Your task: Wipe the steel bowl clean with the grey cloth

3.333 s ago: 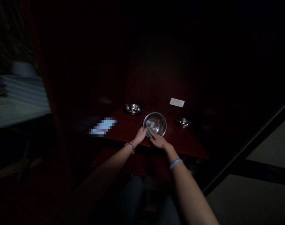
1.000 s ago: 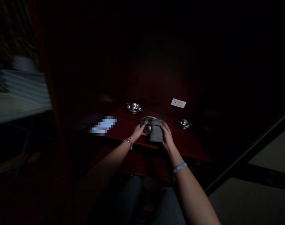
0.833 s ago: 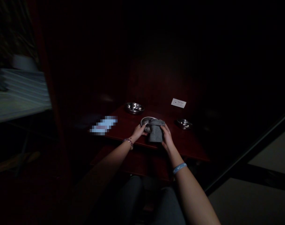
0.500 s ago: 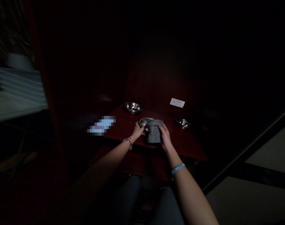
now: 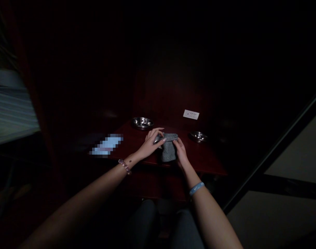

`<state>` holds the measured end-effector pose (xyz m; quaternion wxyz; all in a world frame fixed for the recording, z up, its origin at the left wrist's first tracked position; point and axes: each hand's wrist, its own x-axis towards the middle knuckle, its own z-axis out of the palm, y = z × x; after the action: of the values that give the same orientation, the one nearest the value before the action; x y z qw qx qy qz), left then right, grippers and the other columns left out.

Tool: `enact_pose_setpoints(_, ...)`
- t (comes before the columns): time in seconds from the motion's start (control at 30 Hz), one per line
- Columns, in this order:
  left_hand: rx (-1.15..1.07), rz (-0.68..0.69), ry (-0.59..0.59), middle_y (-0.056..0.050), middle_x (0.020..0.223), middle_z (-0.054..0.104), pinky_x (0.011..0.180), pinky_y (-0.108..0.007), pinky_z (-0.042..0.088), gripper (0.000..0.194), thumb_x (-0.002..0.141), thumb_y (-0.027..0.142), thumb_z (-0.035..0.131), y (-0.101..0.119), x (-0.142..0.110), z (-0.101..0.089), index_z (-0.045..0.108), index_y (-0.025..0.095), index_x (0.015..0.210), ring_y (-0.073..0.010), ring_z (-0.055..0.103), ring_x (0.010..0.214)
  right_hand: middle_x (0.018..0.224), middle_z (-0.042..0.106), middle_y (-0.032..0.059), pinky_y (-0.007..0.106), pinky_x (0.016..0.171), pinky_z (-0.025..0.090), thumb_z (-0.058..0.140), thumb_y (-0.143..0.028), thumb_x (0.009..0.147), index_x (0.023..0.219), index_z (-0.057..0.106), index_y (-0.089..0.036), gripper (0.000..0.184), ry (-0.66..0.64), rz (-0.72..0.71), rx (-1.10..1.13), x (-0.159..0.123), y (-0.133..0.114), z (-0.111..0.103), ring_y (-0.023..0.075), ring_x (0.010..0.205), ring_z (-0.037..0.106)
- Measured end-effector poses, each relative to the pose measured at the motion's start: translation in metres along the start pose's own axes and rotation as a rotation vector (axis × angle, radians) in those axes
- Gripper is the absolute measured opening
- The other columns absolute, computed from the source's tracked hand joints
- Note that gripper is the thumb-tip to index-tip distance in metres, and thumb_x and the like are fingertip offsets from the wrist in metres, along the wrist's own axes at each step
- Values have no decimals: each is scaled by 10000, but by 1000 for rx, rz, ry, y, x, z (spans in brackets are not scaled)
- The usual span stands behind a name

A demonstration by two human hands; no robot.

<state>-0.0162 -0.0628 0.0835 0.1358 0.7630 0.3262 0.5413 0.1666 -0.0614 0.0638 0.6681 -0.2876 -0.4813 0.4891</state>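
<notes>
A grey cloth [image 5: 169,152] hangs in front of me over the desk's near edge, its top folded across a small steel bowl [image 5: 157,139]. Most of that bowl is hidden by my fingers and the cloth. My left hand [image 5: 150,144] is closed around the bowl's left side, its fingers over the far rim and its thumb at the cloth's edge. On the other side my right hand [image 5: 181,151] grips the cloth at its upper right corner, thumb in front; whether its fingers also touch the bowl I cannot tell.
On the dark red desk [image 5: 209,162] stand a steel bowl [image 5: 142,123] at the back left and a smaller steel bowl [image 5: 198,137] at the right. A blurred-out bright flat object [image 5: 107,145] lies at the left. A white socket plate [image 5: 191,114] is on the back wall.
My left hand has shifted from the near left rim to reach over the bowl, fingers now across its far side. The right hand keeps its hold. The view has turned slightly right.
</notes>
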Motion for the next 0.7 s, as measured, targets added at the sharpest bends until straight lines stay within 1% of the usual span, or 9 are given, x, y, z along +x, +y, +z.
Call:
enact_pose_setpoints(0.1,-150,-30,-30,-86,1390,646,1187,-511,374,222,968,459,586,4,3,2,596,245,1023,-254,572,1303,948,743,-11,312,803,543,783,-445,736,996,642,-251,354,-23,6,-19,-2,-1,1,188,845,675)
enact_pose_setpoints(0.2,-277,-86,-64,-80,1279,694,1100,-434,468,233,939,460,620,4,4,3,586,241,1013,-233,627,1209,990,749,0,339,850,548,771,-458,746,1020,640,-257,364,-49,5,-58,-4,-2,-1,210,897,686)
enact_pose_setpoints(0.3,-252,-132,-109,-68,1119,713,1044,-390,495,241,903,464,654,2,2,2,616,229,940,-238,639,1125,975,752,5,346,857,557,777,-465,740,987,647,-258,347,-63,-1,-75,-5,-4,-3,221,904,687)
enact_pose_setpoints(0.4,-222,-135,-149,-54,997,696,1032,-396,491,265,874,472,682,0,0,1,627,214,863,-240,637,1042,924,743,-3,343,840,564,783,-480,739,940,639,-260,331,-69,-4,-82,-6,-5,-5,221,882,683)
enact_pose_setpoints(0.53,-235,-88,-168,-55,977,687,1037,-390,475,295,852,486,711,-4,-2,-3,632,205,810,-239,632,1031,927,729,-9,331,828,546,787,-507,732,937,613,-264,362,-87,0,-99,-6,-5,-6,211,870,672)
enact_pose_setpoints(0.6,-239,-92,-151,-52,944,685,988,-378,495,306,869,493,686,-5,-2,-5,628,200,802,-233,636,989,890,721,-10,326,799,533,786,-529,728,909,596,-264,373,-112,-8,-137,-4,-4,-7,209,838,665)
enact_pose_setpoints(0.7,-200,-109,-132,-32,884,684,893,-345,520,306,896,496,648,-5,-4,-11,635,197,832,-214,636,895,777,696,-21,321,724,509,792,-566,714,869,575,-264,402,-137,-7,-193,-1,-1,-10,205,743,647)
